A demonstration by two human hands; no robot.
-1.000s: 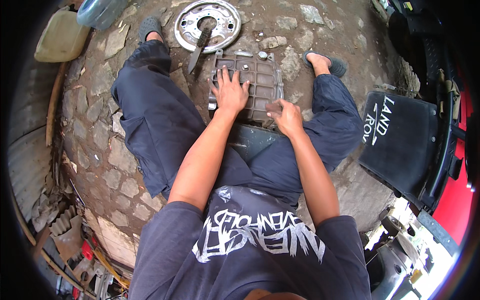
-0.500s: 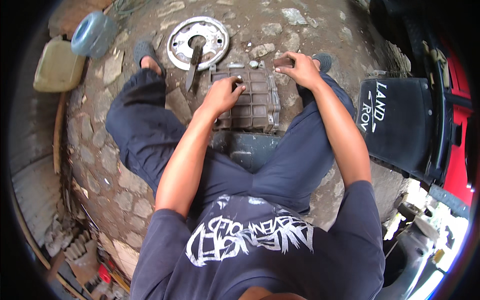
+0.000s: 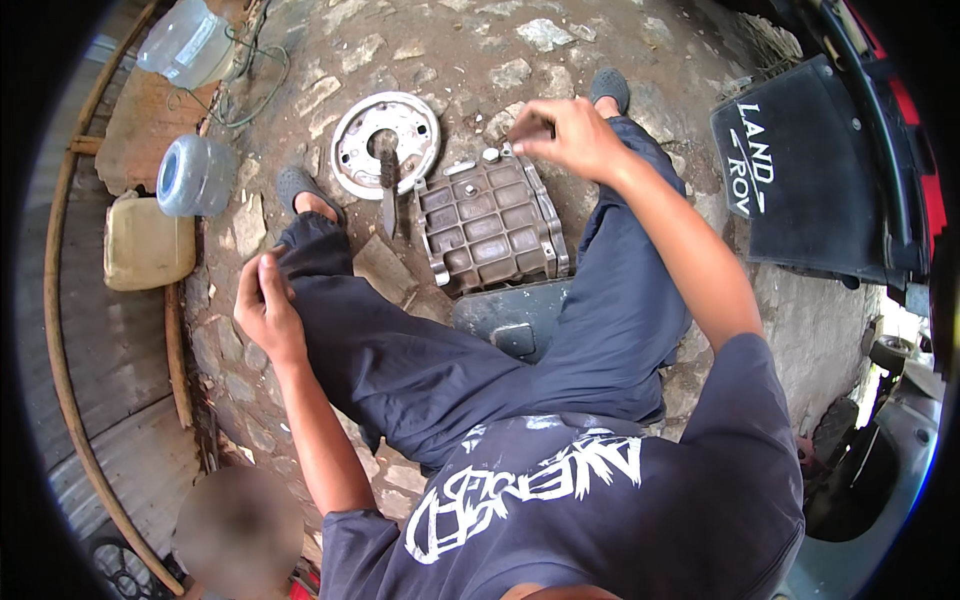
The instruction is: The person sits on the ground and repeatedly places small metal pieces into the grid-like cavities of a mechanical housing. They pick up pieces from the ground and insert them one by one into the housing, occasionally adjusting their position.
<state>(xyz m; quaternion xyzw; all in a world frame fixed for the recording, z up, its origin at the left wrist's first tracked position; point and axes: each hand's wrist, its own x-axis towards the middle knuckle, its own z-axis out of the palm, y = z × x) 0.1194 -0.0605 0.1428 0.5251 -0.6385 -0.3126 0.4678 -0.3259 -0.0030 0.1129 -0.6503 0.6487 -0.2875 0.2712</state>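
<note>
A grey ribbed metal casing [image 3: 492,222] sits between my legs, with a bolt [image 3: 470,188] standing on its top and a hex-shaped metal piece [image 3: 491,155] at its far edge. My right hand [image 3: 575,140] is over the far right corner of the casing, its fingers bent round a small brown piece [image 3: 537,131] that is blurred. Away from the casing, my left hand [image 3: 268,312] is raised beside my left knee with its fingers curled and thumb up. Whatever may be between those fingertips is too dark to make out.
A round metal plate [image 3: 410,115] lies beyond the casing, a dark-bristled brush [image 3: 389,190] against it. Left are a yellowish jerrycan [image 3: 150,240] and a clear plastic bottle [image 3: 190,175]. A dark flap [image 3: 800,175] stands right. A person's blurred head shows lower left.
My left hand has left the casing top and moved left to beside my knee, uncovering the bolt. My right hand stays near the far right corner. The view has turned leftward.
</note>
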